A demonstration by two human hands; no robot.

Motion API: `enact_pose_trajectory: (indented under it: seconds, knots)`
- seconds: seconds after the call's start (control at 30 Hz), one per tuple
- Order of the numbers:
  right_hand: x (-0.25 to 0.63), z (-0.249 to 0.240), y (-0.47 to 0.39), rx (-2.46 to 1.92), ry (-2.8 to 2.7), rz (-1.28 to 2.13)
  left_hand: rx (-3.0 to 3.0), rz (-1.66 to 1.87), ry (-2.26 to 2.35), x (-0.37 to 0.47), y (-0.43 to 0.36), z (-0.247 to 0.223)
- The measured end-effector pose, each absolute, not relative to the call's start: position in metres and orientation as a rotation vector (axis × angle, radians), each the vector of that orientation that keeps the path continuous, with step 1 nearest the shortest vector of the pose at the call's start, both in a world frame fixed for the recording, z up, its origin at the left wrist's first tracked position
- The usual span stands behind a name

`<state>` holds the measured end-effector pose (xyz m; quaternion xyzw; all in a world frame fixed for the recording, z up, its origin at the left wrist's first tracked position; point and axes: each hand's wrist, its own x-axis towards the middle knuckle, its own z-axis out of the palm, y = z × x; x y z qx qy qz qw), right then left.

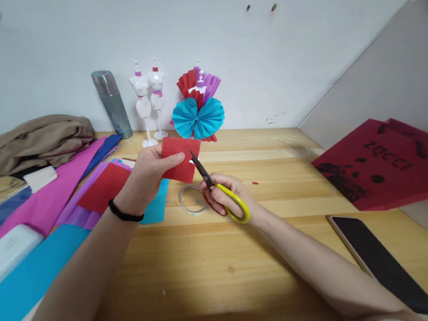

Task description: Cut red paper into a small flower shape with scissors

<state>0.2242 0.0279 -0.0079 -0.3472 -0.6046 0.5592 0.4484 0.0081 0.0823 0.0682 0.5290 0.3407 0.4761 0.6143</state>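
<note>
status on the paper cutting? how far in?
Done: one mannequin at the wall already wears pleated red, purple and blue paper. In hand: left hand holds a folded red paper up; right hand has the scissors at its right edge, with a small notch showing. Left: two mannequins stand bare; paper sheets lie uncut on the left.

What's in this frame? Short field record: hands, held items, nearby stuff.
left hand: left hand pinches a folded red paper piece above the table
right hand: right hand holds yellow-handled scissors, blades at the paper's right edge
surface: wooden table
under hands: clear tape ring
left side: coloured paper sheets
back: mannequin figures, paper fans, metal flask
right side: phone, red bag
</note>
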Motion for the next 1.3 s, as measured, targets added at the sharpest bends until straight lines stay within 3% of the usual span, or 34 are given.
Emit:
enact_pose_trajectory:
  seconds: [1.3]
  knots:
    - [0.226, -0.005, 0.028, -0.82, -1.508, 1.402, 1.24, 1.033, 0.826, 0.001, 0.081, 0.08]
